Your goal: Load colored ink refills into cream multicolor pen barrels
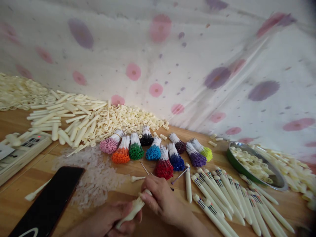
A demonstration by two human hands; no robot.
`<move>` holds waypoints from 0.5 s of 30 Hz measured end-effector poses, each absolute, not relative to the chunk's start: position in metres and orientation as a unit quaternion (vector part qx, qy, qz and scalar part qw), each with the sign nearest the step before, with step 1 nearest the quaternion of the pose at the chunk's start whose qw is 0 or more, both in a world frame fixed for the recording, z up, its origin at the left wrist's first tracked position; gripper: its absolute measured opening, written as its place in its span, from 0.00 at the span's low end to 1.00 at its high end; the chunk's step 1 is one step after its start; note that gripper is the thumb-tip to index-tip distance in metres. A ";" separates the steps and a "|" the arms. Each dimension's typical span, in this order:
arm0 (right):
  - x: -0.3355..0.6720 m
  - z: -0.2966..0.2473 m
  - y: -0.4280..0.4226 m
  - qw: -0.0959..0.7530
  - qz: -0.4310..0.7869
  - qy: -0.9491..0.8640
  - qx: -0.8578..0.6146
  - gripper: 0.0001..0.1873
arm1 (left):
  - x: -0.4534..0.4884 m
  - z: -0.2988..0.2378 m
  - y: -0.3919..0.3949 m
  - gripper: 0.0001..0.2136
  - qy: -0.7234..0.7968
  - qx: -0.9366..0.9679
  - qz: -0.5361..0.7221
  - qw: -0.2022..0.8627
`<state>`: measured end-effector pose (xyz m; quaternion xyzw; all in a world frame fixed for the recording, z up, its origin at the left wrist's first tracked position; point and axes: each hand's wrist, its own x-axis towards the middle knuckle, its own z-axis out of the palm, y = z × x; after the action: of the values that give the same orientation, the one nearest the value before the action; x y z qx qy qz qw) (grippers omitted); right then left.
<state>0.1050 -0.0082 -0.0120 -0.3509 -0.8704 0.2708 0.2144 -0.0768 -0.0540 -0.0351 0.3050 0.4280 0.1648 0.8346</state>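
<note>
I have my left hand [115, 215] curled around a cream pen barrel [134, 210], which slants up rightward to my right hand [160, 197], its thumb and fingers pinching the far end. A black smartphone [50, 199] lies left of both hands, multicolour pens [222, 192] right. Beyond them I see the red refill bundle [164, 167], then heaped cream parts [128, 120].

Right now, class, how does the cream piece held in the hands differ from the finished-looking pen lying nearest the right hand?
The held piece is gripped by the left hand and right hand; the pen lies on the table. In the picture, the held piece slants; the pen is nearly vertical. The pen shows coloured tabs; none are visible on the held piece, partly covered by fingers. Both are cream.
</note>
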 end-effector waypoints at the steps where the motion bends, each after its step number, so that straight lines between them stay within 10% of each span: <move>1: 0.103 -0.015 -0.008 0.194 0.264 -0.863 -0.383 0.27 | -0.076 -0.037 -0.055 0.26 0.444 0.342 0.175 0.809; 6: 0.103 -0.016 -0.007 0.123 0.309 -0.814 -0.477 0.27 | -0.070 -0.045 -0.058 0.17 0.503 0.492 0.302 0.643; 11: 0.103 -0.008 -0.012 0.249 0.183 -0.905 -0.293 0.29 | -0.074 -0.037 -0.054 0.25 0.490 0.399 0.136 0.763; 15: 0.093 -0.019 -0.013 0.120 0.175 -0.873 -0.438 0.27 | -0.070 -0.034 -0.058 0.21 0.504 0.437 0.166 0.726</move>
<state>0.0927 -0.0130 -0.0189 -0.4382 -0.8734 0.1752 0.1203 -0.0703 -0.0575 -0.0344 0.4372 0.5041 0.1663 0.7260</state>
